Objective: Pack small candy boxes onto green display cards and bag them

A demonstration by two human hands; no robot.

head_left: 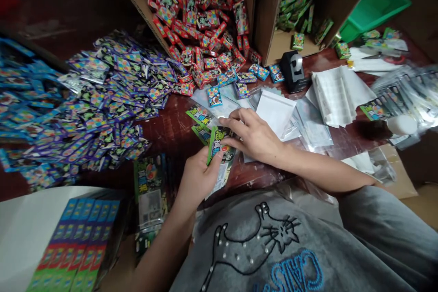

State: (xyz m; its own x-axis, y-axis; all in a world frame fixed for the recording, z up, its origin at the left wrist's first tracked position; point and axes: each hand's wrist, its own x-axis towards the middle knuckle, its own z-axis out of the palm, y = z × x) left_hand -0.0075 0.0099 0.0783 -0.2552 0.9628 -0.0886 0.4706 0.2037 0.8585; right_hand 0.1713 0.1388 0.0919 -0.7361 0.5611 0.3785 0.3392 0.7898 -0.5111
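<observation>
Left grip (201,173) pinching a flat, green-edged black printed packet (225,156), its long axis slanting away from the body.
Right grip (255,134) sits at its far right edge, pinching or not I can't tell; similar green-edged cards (199,116) lie just beyond, purple-wrapped packets (112,91) heaped leftward.

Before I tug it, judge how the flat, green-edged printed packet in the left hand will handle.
The green-edged packet is probably light, looking so thin in the left hand. It likely bends easily, being flat and sheet-like. Its shiny-looking lower part may feel slippery.
</observation>
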